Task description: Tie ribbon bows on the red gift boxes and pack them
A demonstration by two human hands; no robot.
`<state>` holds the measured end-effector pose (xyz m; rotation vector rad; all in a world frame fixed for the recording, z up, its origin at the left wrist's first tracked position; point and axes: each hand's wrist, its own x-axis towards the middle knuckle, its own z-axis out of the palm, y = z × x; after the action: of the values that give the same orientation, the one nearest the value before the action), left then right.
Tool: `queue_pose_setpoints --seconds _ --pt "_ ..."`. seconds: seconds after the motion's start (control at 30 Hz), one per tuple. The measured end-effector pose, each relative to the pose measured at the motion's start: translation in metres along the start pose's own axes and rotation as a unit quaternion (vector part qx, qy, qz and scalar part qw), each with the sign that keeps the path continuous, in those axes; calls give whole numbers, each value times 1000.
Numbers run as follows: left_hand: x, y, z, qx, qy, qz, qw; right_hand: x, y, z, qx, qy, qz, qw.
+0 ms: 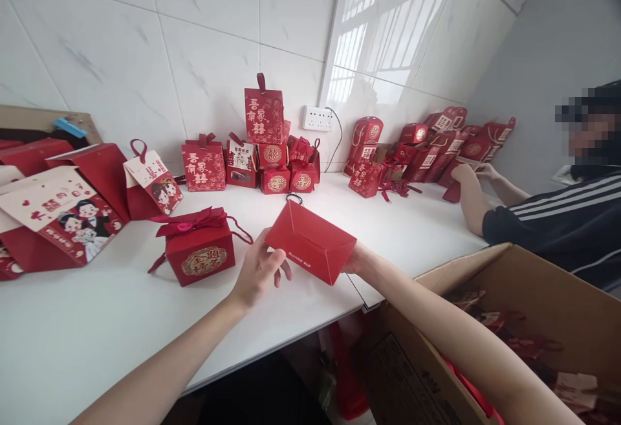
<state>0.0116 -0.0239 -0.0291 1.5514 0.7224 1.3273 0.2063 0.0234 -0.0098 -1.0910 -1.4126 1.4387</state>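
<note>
A plain red gift box (313,240) is held up over the white table, its bottom side with small pale lettering facing me. My left hand (264,262) grips it at the left corner; the thumb shows, and some fingers curl beneath. At the right end my right hand (356,258) holds the box, its fingers mostly hidden behind it. Left of my hands, a red box with a bow and cord (201,253) stands on the table, gold characters on its front. A dark cord loop (294,199) shows just behind the held box.
Stacked red gift boxes (264,118) stand along the tiled wall, under a power strip (317,118). Larger white-and-red boxes (63,218) fill the left. An open cardboard carton (466,263) with red items is at lower right. A co-worker (548,211) handles boxes at far right.
</note>
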Motion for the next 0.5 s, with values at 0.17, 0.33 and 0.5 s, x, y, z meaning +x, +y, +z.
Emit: queue_pose_setpoints --seconds 0.17,0.33,0.5 --pt "1 1 -6 1 -5 -1 1000 -32 -13 -32 61 43 114 991" --pt "2 0 -1 40 -19 -92 995 -115 -37 -134 88 260 38 961" --pt "9 -3 7 132 -5 -177 975 -212 -29 -238 -16 342 188 921"
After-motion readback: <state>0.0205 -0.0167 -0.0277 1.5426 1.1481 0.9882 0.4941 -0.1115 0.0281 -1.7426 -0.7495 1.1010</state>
